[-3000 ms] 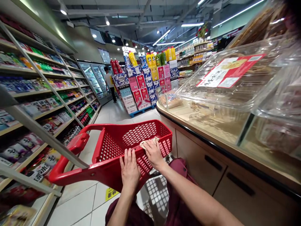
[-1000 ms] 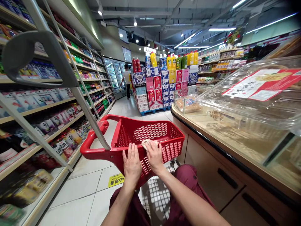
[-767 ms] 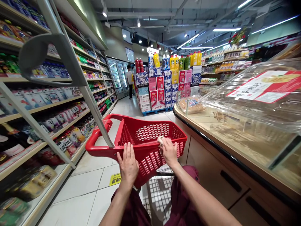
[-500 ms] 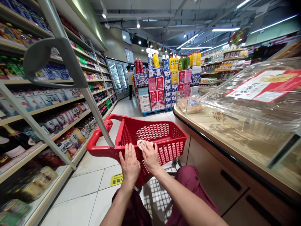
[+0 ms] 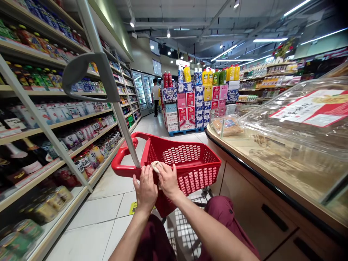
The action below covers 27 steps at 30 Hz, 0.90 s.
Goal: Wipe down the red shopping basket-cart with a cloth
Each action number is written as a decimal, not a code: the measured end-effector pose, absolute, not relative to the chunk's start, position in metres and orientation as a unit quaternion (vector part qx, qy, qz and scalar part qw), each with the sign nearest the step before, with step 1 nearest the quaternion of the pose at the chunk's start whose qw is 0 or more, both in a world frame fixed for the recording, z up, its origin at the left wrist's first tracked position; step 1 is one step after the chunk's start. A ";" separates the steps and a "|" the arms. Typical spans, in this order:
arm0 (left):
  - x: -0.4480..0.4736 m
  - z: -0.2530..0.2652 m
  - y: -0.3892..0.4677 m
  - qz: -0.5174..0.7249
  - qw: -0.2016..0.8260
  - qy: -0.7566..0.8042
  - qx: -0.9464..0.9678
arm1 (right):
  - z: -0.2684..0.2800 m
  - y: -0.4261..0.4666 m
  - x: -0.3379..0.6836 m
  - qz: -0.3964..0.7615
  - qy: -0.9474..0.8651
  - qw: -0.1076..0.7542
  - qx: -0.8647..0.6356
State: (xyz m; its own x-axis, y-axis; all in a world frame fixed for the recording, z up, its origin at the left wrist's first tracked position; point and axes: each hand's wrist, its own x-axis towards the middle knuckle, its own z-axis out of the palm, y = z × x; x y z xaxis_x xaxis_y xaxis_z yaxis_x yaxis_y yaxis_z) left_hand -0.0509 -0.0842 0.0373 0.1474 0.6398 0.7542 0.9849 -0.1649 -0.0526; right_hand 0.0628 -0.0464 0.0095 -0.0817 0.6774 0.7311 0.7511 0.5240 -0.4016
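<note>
A red plastic shopping basket [image 5: 199, 178] with a perforated wall stands tilted in front of me, its grey pull handle [image 5: 111, 81] rising at the left. My left hand [image 5: 146, 192] lies against the basket's near side below the handle's base, fingers stretched out and holding nothing. Close beside it, my right hand [image 5: 168, 181] presses a pale cloth [image 5: 156, 166] onto the near rim. Part of the cloth is hidden under the right fingers. Inside the basket I see bare red plastic.
Shelves of drinks [image 5: 81, 141] line the left. A counter with clear food packs [image 5: 301, 112] runs along the right. Stacked drink cartons [image 5: 187, 112] stand ahead, with a person [image 5: 156, 96] beyond them. A yellow floor sticker [image 5: 133, 207] shows below the basket.
My right hand has slid the cloth leftward along the rim, closer to my left hand. The left hand still rests on the basket. My view has swung slightly left.
</note>
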 end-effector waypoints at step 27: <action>-0.091 0.073 -0.088 -0.281 0.249 -0.637 -0.673 | 0.048 -0.049 0.044 -0.098 -0.763 0.529 -0.359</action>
